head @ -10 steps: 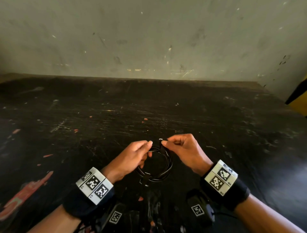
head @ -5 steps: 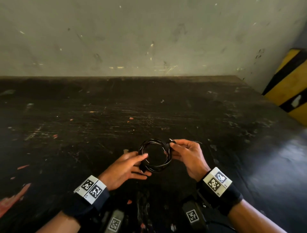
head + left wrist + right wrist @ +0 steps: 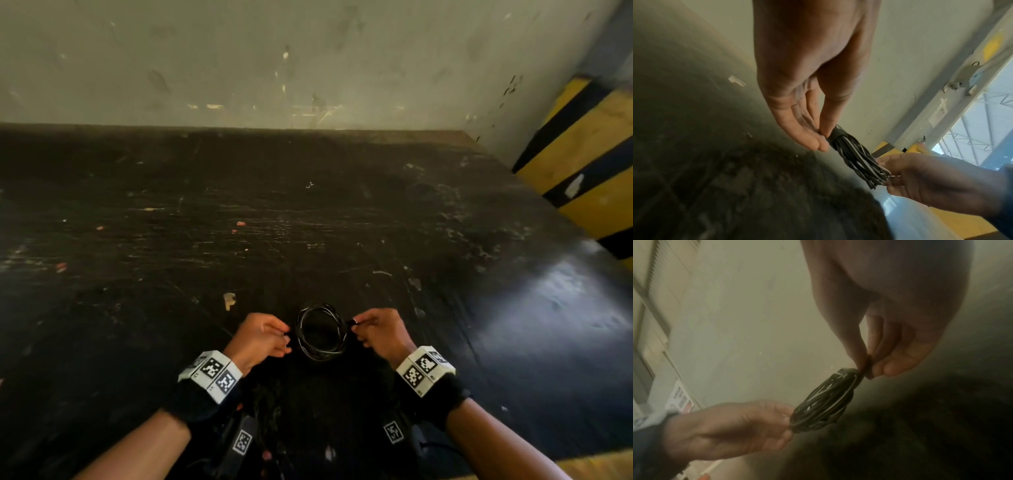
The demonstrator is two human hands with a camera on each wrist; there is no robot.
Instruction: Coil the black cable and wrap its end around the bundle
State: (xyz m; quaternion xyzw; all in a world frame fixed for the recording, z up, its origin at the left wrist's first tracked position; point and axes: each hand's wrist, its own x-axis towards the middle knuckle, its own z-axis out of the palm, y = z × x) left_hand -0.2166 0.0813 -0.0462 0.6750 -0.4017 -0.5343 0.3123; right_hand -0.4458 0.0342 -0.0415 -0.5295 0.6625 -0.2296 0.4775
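The black cable (image 3: 320, 354) is a small round coil held just above the dark table (image 3: 308, 240), between my hands. My left hand (image 3: 287, 334) pinches the coil's left side. In the left wrist view the left hand (image 3: 825, 135) has thumb and fingertips on a tightly wrapped stretch of the cable (image 3: 857, 157). My right hand (image 3: 354, 325) pinches the right side, where a short cable end sticks out. In the right wrist view the right hand (image 3: 869, 369) pinches the cable (image 3: 824, 400), seen edge-on as a bundle of several strands.
A pale scuffed wall (image 3: 308, 68) rises behind the table. A yellow and black striped barrier (image 3: 589, 164) stands at the right, past the table's right edge. Small scraps (image 3: 229, 301) and paint flecks dot the surface.
The left hand moved from the coil's lower left to its left side. The coil now stretches between both hands, and the head view has swung right and closer.
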